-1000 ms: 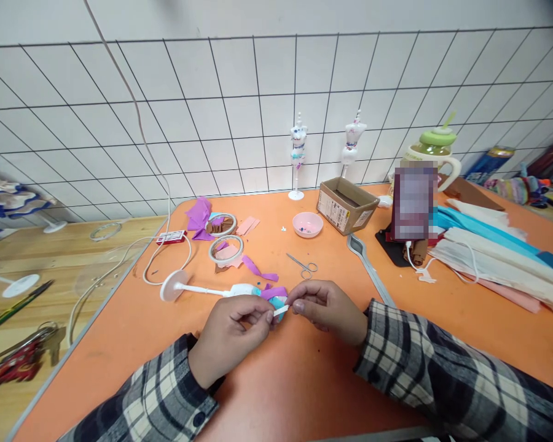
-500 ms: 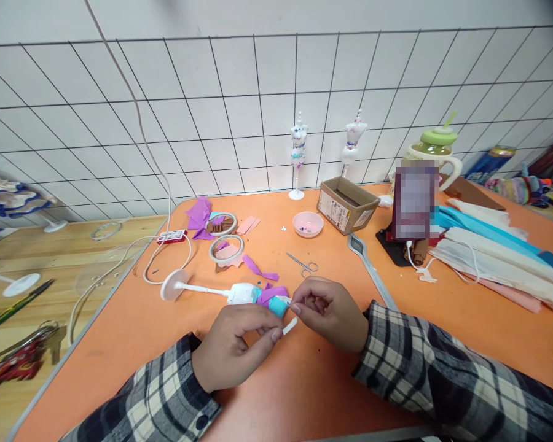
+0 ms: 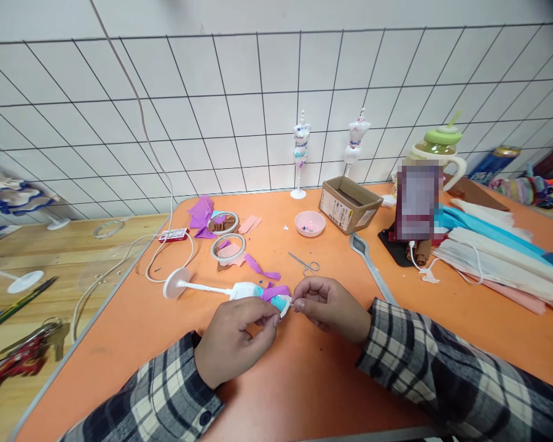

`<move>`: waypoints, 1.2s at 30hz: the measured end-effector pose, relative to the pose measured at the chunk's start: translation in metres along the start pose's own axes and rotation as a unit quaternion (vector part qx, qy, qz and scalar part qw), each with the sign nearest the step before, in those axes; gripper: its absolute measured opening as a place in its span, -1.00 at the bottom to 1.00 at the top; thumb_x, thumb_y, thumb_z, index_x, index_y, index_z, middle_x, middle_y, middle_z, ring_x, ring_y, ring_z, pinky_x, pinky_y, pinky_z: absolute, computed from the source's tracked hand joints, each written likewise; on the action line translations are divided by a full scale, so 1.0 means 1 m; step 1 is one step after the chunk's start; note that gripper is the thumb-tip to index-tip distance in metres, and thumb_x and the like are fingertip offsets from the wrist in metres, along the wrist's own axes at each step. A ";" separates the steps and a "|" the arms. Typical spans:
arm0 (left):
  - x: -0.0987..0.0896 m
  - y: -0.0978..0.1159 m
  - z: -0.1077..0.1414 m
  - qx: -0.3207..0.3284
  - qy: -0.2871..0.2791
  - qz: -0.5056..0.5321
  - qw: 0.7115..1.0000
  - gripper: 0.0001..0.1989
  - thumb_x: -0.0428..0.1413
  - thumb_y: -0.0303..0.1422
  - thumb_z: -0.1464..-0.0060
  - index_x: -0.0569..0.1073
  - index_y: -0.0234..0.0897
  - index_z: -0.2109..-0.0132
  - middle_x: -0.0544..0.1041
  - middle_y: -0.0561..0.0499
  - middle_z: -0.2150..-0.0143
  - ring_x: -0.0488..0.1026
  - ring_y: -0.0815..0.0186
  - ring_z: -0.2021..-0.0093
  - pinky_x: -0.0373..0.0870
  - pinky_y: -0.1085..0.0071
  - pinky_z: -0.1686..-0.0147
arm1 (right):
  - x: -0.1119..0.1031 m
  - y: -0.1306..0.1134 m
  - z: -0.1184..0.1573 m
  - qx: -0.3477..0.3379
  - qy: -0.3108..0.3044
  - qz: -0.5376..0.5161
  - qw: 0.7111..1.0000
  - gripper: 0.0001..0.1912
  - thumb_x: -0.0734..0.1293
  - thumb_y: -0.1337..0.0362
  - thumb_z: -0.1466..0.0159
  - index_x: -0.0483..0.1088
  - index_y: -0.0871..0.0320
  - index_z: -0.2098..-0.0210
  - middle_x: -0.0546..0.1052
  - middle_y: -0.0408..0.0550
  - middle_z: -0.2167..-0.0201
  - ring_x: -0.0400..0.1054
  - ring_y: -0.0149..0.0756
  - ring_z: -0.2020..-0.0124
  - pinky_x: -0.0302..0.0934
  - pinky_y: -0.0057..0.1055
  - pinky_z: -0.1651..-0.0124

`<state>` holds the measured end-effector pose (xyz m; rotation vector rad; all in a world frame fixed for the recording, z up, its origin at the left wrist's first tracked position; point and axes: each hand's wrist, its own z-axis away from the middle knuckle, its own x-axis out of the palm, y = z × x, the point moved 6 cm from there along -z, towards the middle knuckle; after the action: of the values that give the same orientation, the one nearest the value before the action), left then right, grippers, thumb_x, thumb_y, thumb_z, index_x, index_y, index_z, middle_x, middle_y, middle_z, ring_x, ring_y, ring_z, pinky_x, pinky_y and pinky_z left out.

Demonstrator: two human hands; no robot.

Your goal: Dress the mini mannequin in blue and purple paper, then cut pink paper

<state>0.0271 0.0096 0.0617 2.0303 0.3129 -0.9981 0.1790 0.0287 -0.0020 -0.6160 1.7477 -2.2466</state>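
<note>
Bright, diffuse light leaves a soft shadow below the left hand [image 3: 237, 337], wide-angle stretch slants the outer wall tiles [image 3: 534, 52], and pixelation masks the phone [image 3: 418, 201].

Nothing legible, print on the cardboard box [image 3: 345, 210] too small.

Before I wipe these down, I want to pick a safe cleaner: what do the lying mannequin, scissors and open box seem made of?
The lying mannequin: probably hard plastic, smooth and white with a slight sheen.
The scissors: likely metal, judging by their thin grey blades and loops.
The open box: apparently cardboard, with matt brown, stiff flat walls.
</note>
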 end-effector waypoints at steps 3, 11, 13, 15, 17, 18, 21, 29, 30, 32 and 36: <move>0.000 0.000 0.000 0.012 0.005 -0.006 1.000 -0.85 0.04 -0.46 -0.13 0.48 -0.28 0.36 0.57 0.00 0.47 0.46 0.38 0.50 0.31 0.50 0.42 | 0.001 -0.001 0.000 0.004 0.002 -0.039 0.999 -0.60 0.43 0.06 -0.09 0.33 0.17 0.20 0.41 -0.17 0.40 0.14 -0.59 0.65 -0.06 -0.65 0.74; 0.000 0.003 -0.001 0.025 -0.001 -0.012 1.000 -0.85 0.04 -0.48 -0.13 0.48 -0.26 0.36 0.57 0.01 0.48 0.45 0.39 0.51 0.29 0.51 0.43 | 0.009 0.004 0.000 0.034 -0.039 -0.033 0.998 -0.60 0.44 0.01 -0.09 0.30 0.16 0.32 0.22 -0.35 0.70 0.00 -0.57 0.74 -0.11 -0.64 0.75; 0.001 0.004 -0.001 0.029 -0.001 -0.014 0.999 -0.85 0.04 -0.48 -0.14 0.48 -0.27 0.36 0.56 0.01 0.49 0.45 0.39 0.52 0.29 0.51 0.43 | 0.009 0.004 0.001 0.034 -0.038 -0.037 0.998 -0.59 0.45 -0.01 -0.08 0.29 0.15 0.34 0.17 -0.38 0.74 -0.05 -0.58 0.75 -0.13 -0.63 0.74; 0.001 0.004 -0.001 0.032 0.000 -0.013 0.999 -0.85 0.05 -0.48 -0.14 0.49 -0.27 0.35 0.57 0.01 0.48 0.45 0.39 0.51 0.29 0.51 0.43 | 0.010 0.004 0.001 0.027 -0.041 -0.040 0.998 -0.59 0.45 -0.02 -0.07 0.28 0.14 0.36 0.17 -0.38 0.73 -0.06 -0.58 0.74 -0.13 -0.61 0.73; 0.002 0.003 0.000 0.033 -0.001 -0.010 0.999 -0.86 0.05 -0.47 -0.15 0.49 -0.28 0.34 0.57 0.01 0.48 0.45 0.39 0.51 0.29 0.50 0.43 | 0.011 0.004 0.001 0.018 -0.044 -0.034 0.998 -0.60 0.44 -0.01 -0.08 0.27 0.14 0.36 0.16 -0.38 0.70 -0.07 -0.58 0.73 -0.13 -0.61 0.71; 0.002 0.002 0.001 0.033 -0.002 -0.007 0.999 -0.86 0.05 -0.47 -0.15 0.50 -0.28 0.34 0.57 0.01 0.47 0.46 0.38 0.50 0.30 0.51 0.42 | 0.011 0.004 0.001 0.012 -0.042 -0.027 0.999 -0.62 0.42 0.01 -0.09 0.27 0.14 0.36 0.16 -0.37 0.69 -0.08 -0.58 0.72 -0.14 -0.60 0.71; 0.002 -0.002 0.002 0.016 0.002 0.015 1.000 -0.84 0.05 -0.43 -0.20 0.55 -0.27 0.21 0.60 0.00 0.39 0.51 0.37 0.42 0.36 0.50 0.35 | 0.005 0.000 0.000 -0.034 -0.007 0.028 0.999 -0.72 0.36 0.07 -0.17 0.29 0.14 0.35 0.14 -0.35 0.68 -0.09 -0.56 0.70 -0.15 -0.58 0.67; -0.006 -0.008 0.002 -0.066 0.060 0.107 0.990 -0.82 0.15 -0.34 -0.15 0.59 -0.30 0.16 0.56 0.01 0.45 0.43 0.40 0.49 0.36 0.52 0.44 | 0.014 -0.056 0.044 -0.473 0.165 0.585 0.638 -0.85 0.24 0.41 -0.32 0.44 0.11 0.26 0.55 -0.13 0.35 0.29 -0.44 0.44 0.09 -0.45 0.38; -0.003 -0.008 0.002 -0.073 0.050 0.122 0.989 -0.83 0.18 -0.34 -0.12 0.60 -0.29 0.17 0.56 0.02 0.46 0.43 0.40 0.49 0.36 0.51 0.43 | 0.019 -0.057 0.048 -0.496 0.151 0.617 0.593 -0.83 0.22 0.42 -0.33 0.45 0.11 0.23 0.57 -0.13 0.33 0.29 -0.43 0.45 0.09 -0.43 0.39; 0.004 -0.011 0.002 -0.119 0.023 0.177 0.977 -0.81 0.22 -0.31 -0.07 0.60 -0.29 0.18 0.54 0.02 0.48 0.42 0.40 0.49 0.36 0.51 0.45 | 0.024 -0.056 0.054 -0.518 0.131 0.643 0.549 -0.81 0.20 0.42 -0.34 0.45 0.13 0.22 0.58 -0.12 0.33 0.27 -0.42 0.47 0.10 -0.39 0.40; 0.027 -0.023 0.008 -0.284 -0.084 0.417 0.859 -0.61 0.15 -0.04 -0.11 0.52 -0.33 0.30 0.49 0.02 0.51 0.41 0.40 0.60 0.28 0.55 0.66 | 0.027 -0.053 0.061 -0.549 0.112 0.609 0.562 -0.81 0.21 0.43 -0.34 0.44 0.15 0.16 0.58 -0.08 0.30 0.30 -0.39 0.46 0.15 -0.36 0.39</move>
<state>0.0286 0.0140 0.0255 1.2941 -0.3319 -0.4364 0.1868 -0.0213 0.0663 0.6942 2.3231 -0.1490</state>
